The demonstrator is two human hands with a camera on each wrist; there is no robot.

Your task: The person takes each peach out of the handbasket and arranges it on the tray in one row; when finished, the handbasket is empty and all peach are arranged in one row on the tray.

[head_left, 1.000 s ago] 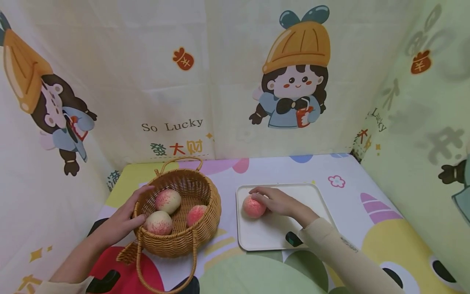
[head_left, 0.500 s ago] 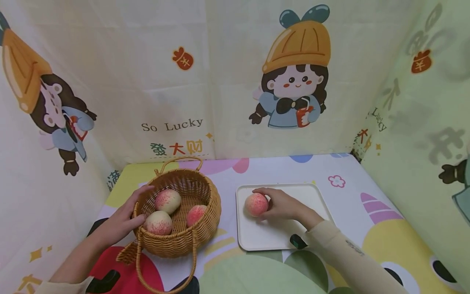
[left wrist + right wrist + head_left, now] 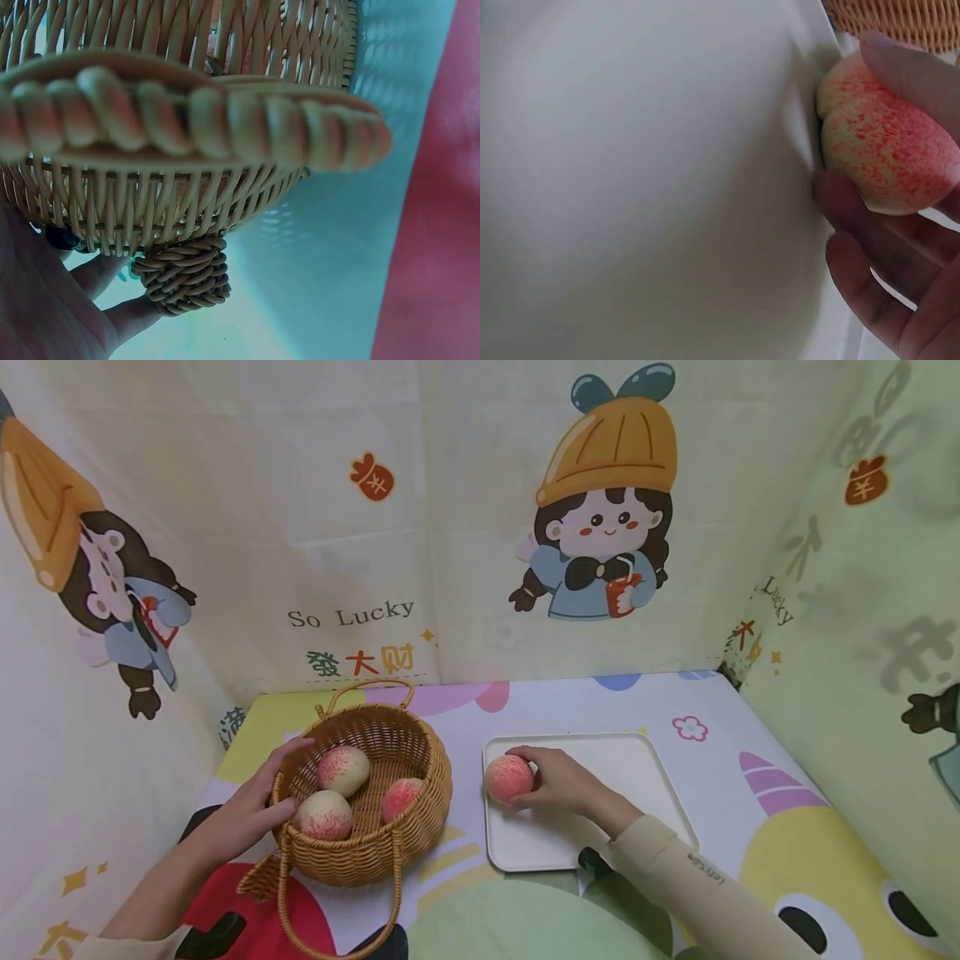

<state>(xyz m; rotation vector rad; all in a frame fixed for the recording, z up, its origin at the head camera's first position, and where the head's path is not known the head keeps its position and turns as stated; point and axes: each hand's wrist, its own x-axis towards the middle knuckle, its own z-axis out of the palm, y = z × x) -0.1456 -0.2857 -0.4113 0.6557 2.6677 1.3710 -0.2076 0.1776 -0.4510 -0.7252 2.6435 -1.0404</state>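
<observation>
Head view: the right hand (image 3: 566, 783) is extended over one white tray (image 3: 540, 847), its thumb and fingers clamped round one peach (image 3: 508, 779) at the tray's left edge. By the left hand (image 3: 255, 802), the left rim of one wicker basket (image 3: 352, 864) is gripped, thumb and fingers spaced apart on it. Inside it, three more peaches (image 3: 325, 816) are seen; four are counted in all
</observation>
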